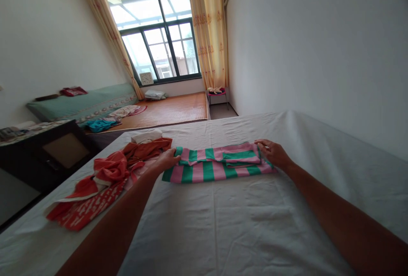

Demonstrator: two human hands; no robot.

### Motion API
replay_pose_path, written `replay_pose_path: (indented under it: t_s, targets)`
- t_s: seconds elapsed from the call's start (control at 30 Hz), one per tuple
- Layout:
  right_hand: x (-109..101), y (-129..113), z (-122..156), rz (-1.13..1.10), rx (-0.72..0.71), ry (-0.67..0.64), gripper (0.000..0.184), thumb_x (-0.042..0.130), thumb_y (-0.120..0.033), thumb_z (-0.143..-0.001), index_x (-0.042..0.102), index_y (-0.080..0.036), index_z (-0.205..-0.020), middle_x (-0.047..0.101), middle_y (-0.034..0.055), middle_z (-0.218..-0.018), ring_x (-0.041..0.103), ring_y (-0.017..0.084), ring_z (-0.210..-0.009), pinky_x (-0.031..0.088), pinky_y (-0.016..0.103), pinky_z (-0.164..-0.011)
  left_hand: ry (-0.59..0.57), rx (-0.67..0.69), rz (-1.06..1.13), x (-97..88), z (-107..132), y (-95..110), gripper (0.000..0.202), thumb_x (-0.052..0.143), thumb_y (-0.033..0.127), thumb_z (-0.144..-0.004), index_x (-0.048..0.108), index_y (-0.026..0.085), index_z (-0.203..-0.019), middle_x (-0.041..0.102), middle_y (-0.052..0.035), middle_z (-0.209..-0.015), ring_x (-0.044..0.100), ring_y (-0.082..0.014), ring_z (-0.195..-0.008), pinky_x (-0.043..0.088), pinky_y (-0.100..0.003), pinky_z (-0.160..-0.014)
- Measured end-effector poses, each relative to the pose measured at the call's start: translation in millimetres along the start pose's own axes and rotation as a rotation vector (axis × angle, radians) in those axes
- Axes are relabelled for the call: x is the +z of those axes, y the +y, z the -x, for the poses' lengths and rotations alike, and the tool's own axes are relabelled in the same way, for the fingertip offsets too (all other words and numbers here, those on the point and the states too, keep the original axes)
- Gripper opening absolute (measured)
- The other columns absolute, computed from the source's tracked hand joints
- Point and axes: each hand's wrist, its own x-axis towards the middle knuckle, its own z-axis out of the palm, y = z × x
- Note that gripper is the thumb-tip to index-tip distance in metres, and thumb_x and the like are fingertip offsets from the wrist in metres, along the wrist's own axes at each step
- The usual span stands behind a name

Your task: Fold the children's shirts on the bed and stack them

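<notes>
A green-and-pink striped garment (208, 171) lies on the white sheet (223, 220), folded into a long strip with its upper layer partly turned over. At its left end my left hand (166, 160) pinches the upper edge. My right hand (272, 152) grips the upper corner at the right end, fingers closed on the cloth. What kind of garment it is cannot be made out in its folded state. Left of my left hand sits a crumpled heap of red and orange clothes (110, 169), one piece with white lettering.
A dark cabinet (60, 152) stands left of the sheet-covered surface. Beyond is a bed with a brown mat (172, 108), a blue cloth (102, 125) and a green-covered backrest (92, 101). A small stool (218, 93) is near the curtain. A white wall (312, 55) bounds the right side.
</notes>
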Motion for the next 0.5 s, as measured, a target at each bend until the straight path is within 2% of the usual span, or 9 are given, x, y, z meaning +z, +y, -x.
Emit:
replay_pose_path:
  t_s: [0.07, 0.13, 0.23, 0.3, 0.4, 0.5]
  targets:
    - [-1, 1, -1, -0.025, 0.005, 0.025, 0.031, 0.044, -0.034, -0.085, 0.067, -0.02, -0.099, 0.07, 0.0069, -0.108, 0.065, 0.02, -0.095, 0.052, 0.031, -0.084, 0.011, 0.034, 0.051, -0.3, -3, 21, 0.022, 0.051, 0.035, -0.075, 0.059, 0.016, -0.083, 0.061, -0.0014, -0.074, 0.057, -0.0166, -0.069, 0.042, -0.023, -0.057]
    - [-2, 3, -3, -0.045, 0.008, 0.043, 0.03, 0.045, -0.034, -0.085, 0.067, -0.02, -0.099, 0.07, 0.007, -0.106, 0.065, 0.02, -0.094, 0.052, 0.03, -0.082, 0.002, 0.07, 0.178, 1.6, -6, 54, 0.022, 0.051, 0.037, -0.076, 0.057, 0.016, -0.083, 0.058, 0.0002, -0.072, 0.055, -0.0151, -0.065, 0.041, -0.022, -0.054]
    - [-5, 5, -4, -0.063, 0.034, 0.051, 0.028, 0.047, -0.034, -0.085, 0.068, -0.02, -0.097, 0.072, 0.0058, -0.098, 0.066, 0.02, -0.088, 0.052, 0.03, -0.079, -0.054, 0.133, 0.422, 10.5, -11, 116, 0.021, 0.053, 0.037, -0.075, 0.053, 0.017, -0.082, 0.053, 0.0026, -0.068, 0.049, -0.0123, -0.059, 0.038, -0.02, -0.049]
    - [-6, 5, -4, -0.16, 0.09, 0.03, 0.027, 0.048, -0.036, -0.085, 0.067, -0.019, -0.096, 0.072, 0.0056, -0.093, 0.067, 0.019, -0.082, 0.053, 0.029, -0.074, -0.09, 0.175, 0.514, 21.1, -14, 159, 0.019, 0.054, 0.034, -0.076, 0.053, 0.017, -0.084, 0.052, 0.003, -0.068, 0.049, -0.0114, -0.059, 0.039, -0.02, -0.049]
    - [-6, 2, -3, -0.44, 0.243, -0.092, 0.031, 0.049, -0.042, -0.087, 0.063, -0.018, -0.099, 0.072, 0.0077, -0.093, 0.067, 0.016, -0.07, 0.054, 0.026, -0.062, -0.097, 0.215, 0.538, 42.7, -20, 213, 0.018, 0.055, 0.028, -0.077, 0.053, 0.016, -0.09, 0.053, 0.0024, -0.069, 0.05, -0.0114, -0.061, 0.042, -0.021, -0.052]
    - [-6, -5, -2, -0.652, 0.378, -0.227, 0.042, 0.048, -0.053, -0.088, 0.059, -0.016, -0.104, 0.071, 0.0099, -0.093, 0.066, 0.015, -0.064, 0.053, 0.026, -0.056, -0.096, 0.214, 0.559, 67.0, -24, 250, 0.022, 0.058, 0.023, -0.077, 0.052, 0.014, -0.096, 0.058, -0.0005, -0.077, 0.055, -0.0124, -0.067, 0.047, -0.022, -0.058]
